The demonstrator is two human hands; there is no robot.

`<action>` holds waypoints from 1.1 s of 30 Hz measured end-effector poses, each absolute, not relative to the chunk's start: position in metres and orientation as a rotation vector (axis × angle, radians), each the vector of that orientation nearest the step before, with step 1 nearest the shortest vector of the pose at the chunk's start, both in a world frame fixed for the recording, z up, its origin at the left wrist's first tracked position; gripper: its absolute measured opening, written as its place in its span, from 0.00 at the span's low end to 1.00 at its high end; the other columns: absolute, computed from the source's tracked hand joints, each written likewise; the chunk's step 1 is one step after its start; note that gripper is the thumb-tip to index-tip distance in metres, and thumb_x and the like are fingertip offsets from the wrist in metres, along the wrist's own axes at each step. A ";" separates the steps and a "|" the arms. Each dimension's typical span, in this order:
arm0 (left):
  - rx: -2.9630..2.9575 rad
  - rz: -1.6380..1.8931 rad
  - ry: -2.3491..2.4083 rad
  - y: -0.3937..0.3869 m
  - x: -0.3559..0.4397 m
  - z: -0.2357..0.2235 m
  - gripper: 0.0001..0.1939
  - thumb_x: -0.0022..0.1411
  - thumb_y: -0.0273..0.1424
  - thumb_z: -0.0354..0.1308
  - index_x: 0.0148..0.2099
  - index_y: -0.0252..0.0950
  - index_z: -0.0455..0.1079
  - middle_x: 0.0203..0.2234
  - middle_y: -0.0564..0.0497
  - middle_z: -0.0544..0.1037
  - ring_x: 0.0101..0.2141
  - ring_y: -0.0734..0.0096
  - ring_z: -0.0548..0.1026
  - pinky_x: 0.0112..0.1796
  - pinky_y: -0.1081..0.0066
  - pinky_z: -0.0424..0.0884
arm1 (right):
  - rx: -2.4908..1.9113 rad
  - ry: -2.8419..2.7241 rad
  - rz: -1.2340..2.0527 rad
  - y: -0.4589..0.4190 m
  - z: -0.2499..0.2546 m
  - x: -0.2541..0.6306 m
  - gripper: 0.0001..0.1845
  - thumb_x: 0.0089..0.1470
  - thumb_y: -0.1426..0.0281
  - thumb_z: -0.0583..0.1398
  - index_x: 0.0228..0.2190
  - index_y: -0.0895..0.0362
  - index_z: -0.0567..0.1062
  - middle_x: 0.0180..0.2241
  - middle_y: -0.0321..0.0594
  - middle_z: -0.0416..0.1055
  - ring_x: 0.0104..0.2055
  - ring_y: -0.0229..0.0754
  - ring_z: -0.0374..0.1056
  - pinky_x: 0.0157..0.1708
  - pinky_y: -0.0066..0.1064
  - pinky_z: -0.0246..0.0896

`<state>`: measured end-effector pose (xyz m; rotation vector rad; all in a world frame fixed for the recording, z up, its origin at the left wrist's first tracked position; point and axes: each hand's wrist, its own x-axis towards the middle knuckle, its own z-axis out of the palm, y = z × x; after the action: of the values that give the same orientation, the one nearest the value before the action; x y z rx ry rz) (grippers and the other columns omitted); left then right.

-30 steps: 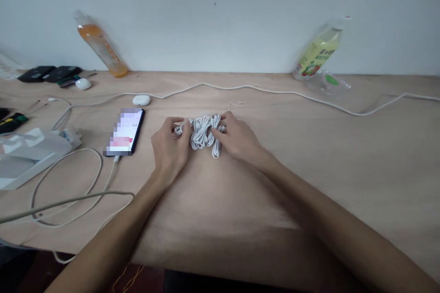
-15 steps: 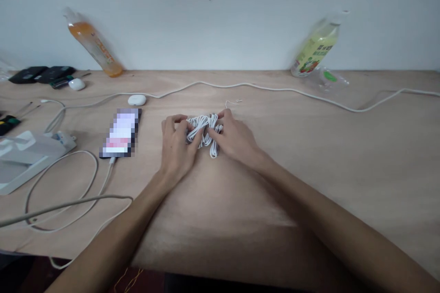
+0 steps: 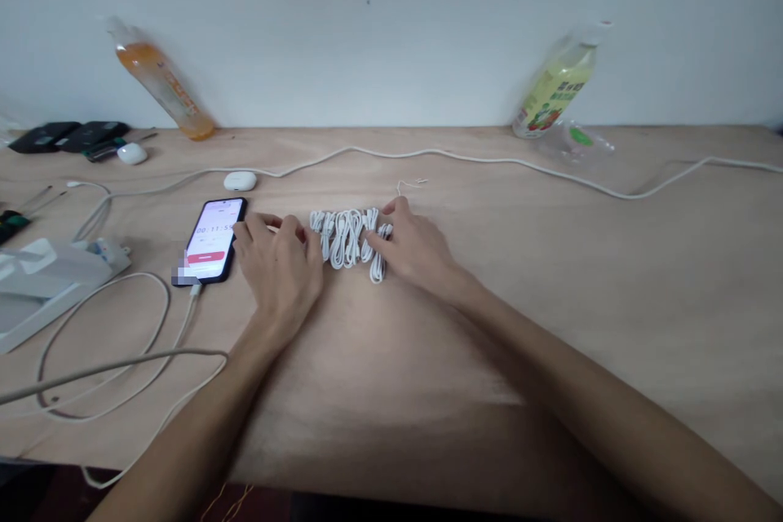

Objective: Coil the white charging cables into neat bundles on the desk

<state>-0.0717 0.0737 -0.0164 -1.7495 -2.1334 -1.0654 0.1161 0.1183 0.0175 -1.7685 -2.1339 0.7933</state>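
Several white cable bundles [image 3: 346, 238], each folded into loops, lie side by side on the wooden table in front of me. My right hand [image 3: 421, 251] is at their right end, its thumb and index finger on either side of the rightmost bundle. My left hand [image 3: 279, 263] rests at the left end with bent, parted fingers. Its thumb side lies against or very near the leftmost bundle, partly covering it, and I see nothing held. The fingertips on its other side come close to the right edge of a phone [image 3: 206, 267] with a lit timer screen.
A white earbud case [image 3: 240, 180] lies behind the phone. One long white cable [image 3: 440, 152] crosses the table's back. An orange drink bottle [image 3: 165, 90] and a yellow-green bottle [image 3: 556, 90] lean on the wall. White packaging [image 3: 52, 285] and a looped charging cable [image 3: 165, 318] occupy the left.
My left hand has moved left off the cable bundles toward the phone, leaving the row more exposed and spread out. The right hand stays at the right end.
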 end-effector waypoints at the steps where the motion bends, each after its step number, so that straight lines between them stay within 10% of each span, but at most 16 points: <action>1: -1.764 -0.994 -2.167 0.074 -0.073 -0.015 0.07 0.67 0.32 0.56 0.34 0.41 0.69 0.41 0.38 0.71 0.49 0.37 0.69 0.53 0.36 0.66 | -1.770 -2.140 0.789 0.118 0.018 0.116 0.22 0.68 0.60 0.60 0.57 0.60 0.70 0.49 0.56 0.83 0.51 0.61 0.80 0.45 0.42 0.69; 6: -1.850 -0.882 -2.205 0.072 -0.070 -0.009 0.08 0.70 0.30 0.52 0.46 0.38 0.71 0.43 0.37 0.73 0.47 0.43 0.72 0.50 0.42 0.72 | -1.779 -2.167 0.772 0.116 0.023 0.115 0.22 0.69 0.62 0.60 0.58 0.61 0.70 0.50 0.57 0.83 0.53 0.62 0.80 0.46 0.42 0.69; 33: -1.969 -1.294 -2.252 0.070 -0.054 -0.010 0.09 0.63 0.38 0.67 0.33 0.40 0.75 0.45 0.43 0.81 0.53 0.47 0.75 0.55 0.48 0.74 | -1.783 -2.163 0.815 0.117 0.022 0.116 0.23 0.68 0.61 0.60 0.58 0.60 0.71 0.53 0.56 0.82 0.54 0.63 0.79 0.44 0.43 0.68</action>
<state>-0.0538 0.0699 -0.0100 -1.9694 -2.2517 -1.2938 0.1157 0.1169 0.0224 -1.7830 -2.1630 0.8152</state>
